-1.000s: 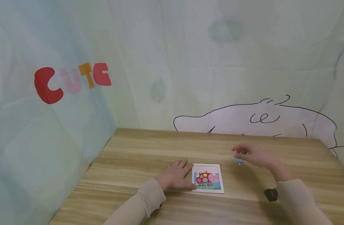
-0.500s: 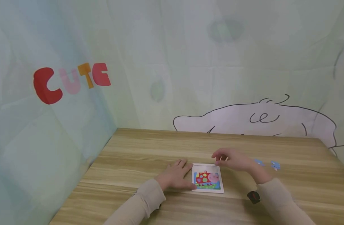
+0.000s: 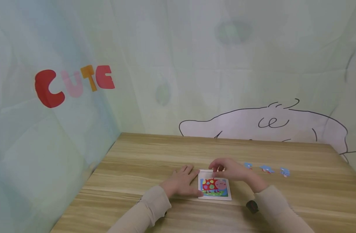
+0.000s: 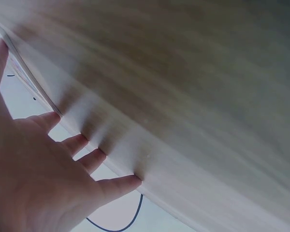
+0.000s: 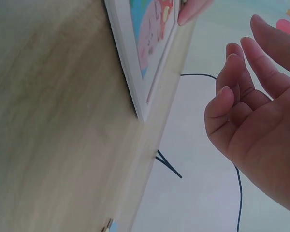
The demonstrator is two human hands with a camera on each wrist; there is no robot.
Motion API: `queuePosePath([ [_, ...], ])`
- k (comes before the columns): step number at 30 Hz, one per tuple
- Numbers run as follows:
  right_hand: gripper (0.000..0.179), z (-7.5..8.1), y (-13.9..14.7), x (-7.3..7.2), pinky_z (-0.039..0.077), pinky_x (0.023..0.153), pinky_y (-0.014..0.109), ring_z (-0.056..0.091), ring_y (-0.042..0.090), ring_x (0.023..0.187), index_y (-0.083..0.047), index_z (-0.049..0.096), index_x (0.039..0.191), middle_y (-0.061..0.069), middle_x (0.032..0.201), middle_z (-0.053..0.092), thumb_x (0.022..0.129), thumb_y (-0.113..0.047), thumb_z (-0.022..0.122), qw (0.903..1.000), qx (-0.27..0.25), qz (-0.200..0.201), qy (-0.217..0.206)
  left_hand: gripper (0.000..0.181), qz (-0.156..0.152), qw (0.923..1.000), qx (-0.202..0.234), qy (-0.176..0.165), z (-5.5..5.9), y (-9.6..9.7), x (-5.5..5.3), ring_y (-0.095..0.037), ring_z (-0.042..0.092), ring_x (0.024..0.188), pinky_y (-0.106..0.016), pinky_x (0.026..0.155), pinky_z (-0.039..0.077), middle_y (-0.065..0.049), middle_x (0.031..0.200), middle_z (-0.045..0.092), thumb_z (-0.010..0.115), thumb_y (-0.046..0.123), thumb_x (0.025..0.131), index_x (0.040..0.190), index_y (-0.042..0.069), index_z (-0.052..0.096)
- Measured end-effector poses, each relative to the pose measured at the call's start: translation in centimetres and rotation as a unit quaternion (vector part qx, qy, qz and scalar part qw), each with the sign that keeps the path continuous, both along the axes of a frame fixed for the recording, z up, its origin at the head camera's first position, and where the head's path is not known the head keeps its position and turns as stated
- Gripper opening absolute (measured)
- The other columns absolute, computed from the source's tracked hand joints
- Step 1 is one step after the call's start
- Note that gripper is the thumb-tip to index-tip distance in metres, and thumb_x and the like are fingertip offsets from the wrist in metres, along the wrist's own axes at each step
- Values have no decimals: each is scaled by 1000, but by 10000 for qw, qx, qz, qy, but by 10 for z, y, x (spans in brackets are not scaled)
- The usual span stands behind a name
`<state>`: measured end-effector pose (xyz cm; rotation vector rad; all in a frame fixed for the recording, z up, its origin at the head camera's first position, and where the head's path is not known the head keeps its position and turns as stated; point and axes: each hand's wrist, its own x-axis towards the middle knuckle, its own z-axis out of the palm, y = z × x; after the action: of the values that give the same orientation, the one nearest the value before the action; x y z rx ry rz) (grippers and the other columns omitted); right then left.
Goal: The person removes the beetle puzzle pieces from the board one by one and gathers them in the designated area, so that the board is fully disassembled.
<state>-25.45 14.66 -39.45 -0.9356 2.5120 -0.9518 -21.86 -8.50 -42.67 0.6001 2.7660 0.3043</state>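
Observation:
A square white-framed jigsaw puzzle (image 3: 214,198) lies flat on the table, with a pink pig in a red spotted suit in its lower part and a pale strip across its top. My left hand (image 3: 182,182) is spread at its left side; the thumb rests on the lower left corner and a fingertip meets the upper left. Over the puzzle's upper right corner hovers my right hand (image 3: 231,169). In the right wrist view that hand's (image 5: 261,116) fingers are loosely bent, the thumb stands apart, and nothing shows between them.
Three blue puzzle pieces lie right of the puzzle: a left one (image 3: 248,165), a middle one (image 3: 266,169) and a right one (image 3: 285,171). The wooden table (image 3: 154,152) meets printed cloth walls at the back and left. A small black device (image 3: 252,206) sits at the right wrist.
My right hand has moved left from above the left blue piece to the puzzle's upper right corner, uncovering the three pieces. The left hand and the puzzle have stayed in place.

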Motion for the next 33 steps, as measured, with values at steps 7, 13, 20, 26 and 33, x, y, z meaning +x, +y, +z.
queuePosePath([
  [7, 25, -7, -9, 0, 50, 77, 34, 55, 18, 89, -8, 64, 114, -1, 97, 61, 91, -15, 67, 9988, 46, -68, -487, 90, 25, 10000, -12, -26, -2, 1, -1, -33, 21, 145, -65, 109, 21, -9, 158, 24, 58, 70, 79, 150, 22, 35],
  [13, 22, -12, -17, 0, 50, 76, 33, 56, 18, 88, -10, 64, 112, -1, 96, 60, 91, -15, 67, 9977, 126, -96, -662, 89, 5, 10000, 18, -58, -3, 0, -2, -33, 19, 145, -66, 109, 21, -9, 159, 23, 58, 70, 80, 151, 22, 34],
  [20, 22, -17, -23, 0, 51, 77, 35, 56, 18, 86, -12, 64, 110, -1, 95, 60, 89, -15, 69, 9961, 218, -155, -844, 90, -26, 10000, 23, -42, -3, 0, -2, -32, 19, 146, -66, 109, 21, -9, 159, 22, 57, 70, 79, 151, 21, 33],
  [26, 21, -22, -25, 0, 51, 81, 39, 55, 18, 89, -12, 64, 108, 0, 95, 59, 88, -15, 70, 9953, 331, -174, -891, 90, -40, 10000, 19, -20, -2, -1, -1, -33, 19, 146, -66, 108, 21, -10, 159, 23, 58, 70, 80, 151, 20, 34],
  [33, 20, -23, -29, 2, 48, 85, 43, 54, 19, 88, -11, 65, 105, 0, 94, 60, 86, -14, 72, 9960, 446, -139, -765, 89, -43, 10000, 22, -27, -1, -1, 0, -32, 19, 146, -65, 109, 21, -9, 159, 23, 57, 69, 80, 151, 19, 34],
])
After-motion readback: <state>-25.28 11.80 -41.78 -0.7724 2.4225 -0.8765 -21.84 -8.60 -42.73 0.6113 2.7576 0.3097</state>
